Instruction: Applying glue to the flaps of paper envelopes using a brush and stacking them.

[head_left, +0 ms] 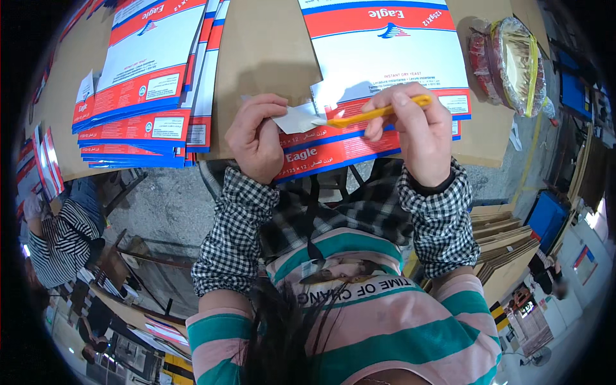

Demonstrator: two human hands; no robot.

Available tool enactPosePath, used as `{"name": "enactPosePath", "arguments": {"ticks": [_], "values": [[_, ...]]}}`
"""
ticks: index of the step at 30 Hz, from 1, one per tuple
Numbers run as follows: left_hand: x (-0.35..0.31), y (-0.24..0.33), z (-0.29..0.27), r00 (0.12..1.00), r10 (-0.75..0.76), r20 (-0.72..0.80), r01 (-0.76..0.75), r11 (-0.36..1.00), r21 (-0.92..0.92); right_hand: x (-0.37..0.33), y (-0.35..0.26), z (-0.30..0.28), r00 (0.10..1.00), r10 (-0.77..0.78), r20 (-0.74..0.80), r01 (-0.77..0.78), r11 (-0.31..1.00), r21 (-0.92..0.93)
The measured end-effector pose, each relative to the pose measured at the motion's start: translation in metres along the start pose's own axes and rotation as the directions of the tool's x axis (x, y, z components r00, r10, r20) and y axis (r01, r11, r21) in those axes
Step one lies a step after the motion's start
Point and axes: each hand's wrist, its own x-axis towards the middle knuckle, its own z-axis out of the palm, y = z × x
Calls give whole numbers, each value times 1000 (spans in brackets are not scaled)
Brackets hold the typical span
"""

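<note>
Carton blanks (138, 80), unevenly stacked, could slide. The left hand (256, 138) pinches a white flap (296, 120), which might crease if squeezed; the right hand (420, 128) grips a yellow tool (356, 119) whose tip, slipping, could mar the printed carton (366, 61) on the bench (263, 48).

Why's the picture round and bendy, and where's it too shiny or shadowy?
Head view: fisheye lens, so corners go black and straight edges bend near the rim; glare whitens a patch of the flat carton near its left edge; a soft shadow darkens the brown surface beside the left hand.
</note>
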Motion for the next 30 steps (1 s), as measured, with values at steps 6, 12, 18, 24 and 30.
{"name": "enactPosePath", "arguments": {"ticks": [6, 12, 18, 24, 30], "values": [[0, 1, 1, 1000, -8, -5, 8, 1000, 6, -3, -4, 4, 996, -84, 20, 85, 996, -22], [0, 1, 1, 1000, -3, -13, 3, 1000, -9, -4, -9, 10, 993, -96, 62, 100, 994, -55], [0, 0, 1, 1000, -10, -10, 9, 1000, -22, -4, -13, 14, 992, -129, 14, 129, 990, -52], [0, 0, 2, 1000, -1, -10, 1, 999, -35, -2, -17, 10, 988, -133, 80, 137, 989, -53], [0, -1, 1, 1000, -6, -4, 6, 999, -36, -5, -17, 7, 984, -71, 166, 102, 977, -188]]}}
